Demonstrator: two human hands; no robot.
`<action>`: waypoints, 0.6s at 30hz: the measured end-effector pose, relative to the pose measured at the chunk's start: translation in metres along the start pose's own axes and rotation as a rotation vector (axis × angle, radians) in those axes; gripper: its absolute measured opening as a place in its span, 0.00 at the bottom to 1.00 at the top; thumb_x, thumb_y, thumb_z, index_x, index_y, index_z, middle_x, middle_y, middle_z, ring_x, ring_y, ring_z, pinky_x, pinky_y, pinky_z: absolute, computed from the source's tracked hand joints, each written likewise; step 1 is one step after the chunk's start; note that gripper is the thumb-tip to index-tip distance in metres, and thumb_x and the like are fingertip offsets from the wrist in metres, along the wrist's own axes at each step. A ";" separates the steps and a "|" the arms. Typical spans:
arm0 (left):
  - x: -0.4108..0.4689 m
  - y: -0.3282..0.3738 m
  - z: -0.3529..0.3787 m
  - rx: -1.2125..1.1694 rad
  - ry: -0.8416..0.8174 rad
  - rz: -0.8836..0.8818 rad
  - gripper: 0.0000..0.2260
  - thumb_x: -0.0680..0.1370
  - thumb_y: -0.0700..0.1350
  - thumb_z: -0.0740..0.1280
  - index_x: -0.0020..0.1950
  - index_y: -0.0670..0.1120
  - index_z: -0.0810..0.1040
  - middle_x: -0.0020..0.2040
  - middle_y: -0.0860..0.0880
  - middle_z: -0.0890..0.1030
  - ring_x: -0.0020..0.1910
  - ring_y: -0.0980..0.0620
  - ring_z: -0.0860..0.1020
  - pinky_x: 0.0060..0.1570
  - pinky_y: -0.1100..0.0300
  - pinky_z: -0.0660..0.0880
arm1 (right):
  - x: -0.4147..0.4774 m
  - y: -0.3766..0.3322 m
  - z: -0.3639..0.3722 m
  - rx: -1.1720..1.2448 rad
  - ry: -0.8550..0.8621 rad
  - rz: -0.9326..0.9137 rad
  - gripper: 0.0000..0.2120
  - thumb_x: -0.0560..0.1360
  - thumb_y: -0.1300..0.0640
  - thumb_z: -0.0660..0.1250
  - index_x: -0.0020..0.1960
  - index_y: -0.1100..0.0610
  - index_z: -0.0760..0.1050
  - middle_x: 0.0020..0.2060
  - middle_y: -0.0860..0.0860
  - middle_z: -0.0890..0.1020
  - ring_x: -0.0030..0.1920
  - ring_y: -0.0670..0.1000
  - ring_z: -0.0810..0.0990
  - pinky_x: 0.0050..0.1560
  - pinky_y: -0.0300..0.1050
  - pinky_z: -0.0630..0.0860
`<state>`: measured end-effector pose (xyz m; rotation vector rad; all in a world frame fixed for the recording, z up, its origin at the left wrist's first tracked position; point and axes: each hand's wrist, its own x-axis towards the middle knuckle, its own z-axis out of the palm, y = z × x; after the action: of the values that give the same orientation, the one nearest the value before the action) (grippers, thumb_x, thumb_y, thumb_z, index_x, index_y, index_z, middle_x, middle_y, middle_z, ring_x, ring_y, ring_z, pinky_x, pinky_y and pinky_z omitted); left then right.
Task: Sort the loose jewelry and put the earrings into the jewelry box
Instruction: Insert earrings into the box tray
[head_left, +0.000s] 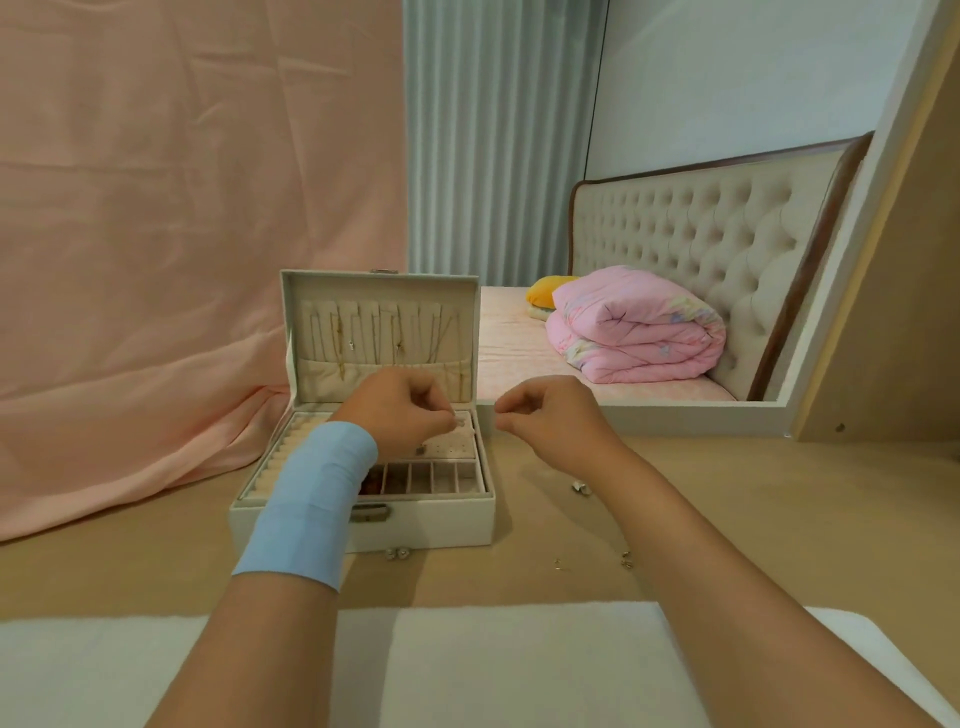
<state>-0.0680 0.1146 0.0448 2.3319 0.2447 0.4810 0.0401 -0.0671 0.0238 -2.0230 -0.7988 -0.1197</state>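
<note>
Your left hand (402, 410) grip pinches a likely earring (459, 422) over the jewelry box (363, 525); right hand (545, 415) grip narrow, contents unclear. Seat the post squarely in the holed panel (449, 448).

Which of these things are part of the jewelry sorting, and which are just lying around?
Part of the job: jewelry box, loose jewelry, left hand, right hand.
Just lying about: pink quilt, yellow pillow, pink backdrop, white cloth.
</note>
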 end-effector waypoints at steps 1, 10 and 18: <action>0.000 -0.004 -0.003 -0.021 0.017 -0.008 0.03 0.72 0.45 0.71 0.37 0.50 0.82 0.37 0.54 0.84 0.39 0.56 0.81 0.40 0.63 0.75 | 0.006 -0.002 0.006 -0.042 -0.010 -0.011 0.11 0.72 0.57 0.77 0.37 0.43 0.83 0.37 0.39 0.85 0.40 0.37 0.82 0.44 0.35 0.76; 0.010 -0.024 0.002 -0.054 0.093 -0.073 0.12 0.77 0.50 0.64 0.36 0.50 0.82 0.38 0.53 0.84 0.38 0.53 0.81 0.36 0.61 0.73 | 0.030 0.000 0.039 -0.253 -0.077 -0.062 0.05 0.76 0.56 0.73 0.49 0.48 0.86 0.45 0.44 0.86 0.48 0.44 0.82 0.53 0.44 0.78; 0.013 -0.027 0.005 -0.240 0.229 -0.065 0.03 0.74 0.47 0.74 0.43 0.56 0.82 0.42 0.56 0.84 0.41 0.56 0.82 0.39 0.62 0.79 | 0.030 -0.003 0.041 -0.354 -0.097 -0.134 0.06 0.77 0.55 0.72 0.49 0.46 0.86 0.46 0.43 0.87 0.49 0.46 0.82 0.54 0.49 0.79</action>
<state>-0.0549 0.1349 0.0266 2.0296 0.3499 0.7054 0.0529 -0.0193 0.0141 -2.3187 -1.0334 -0.2558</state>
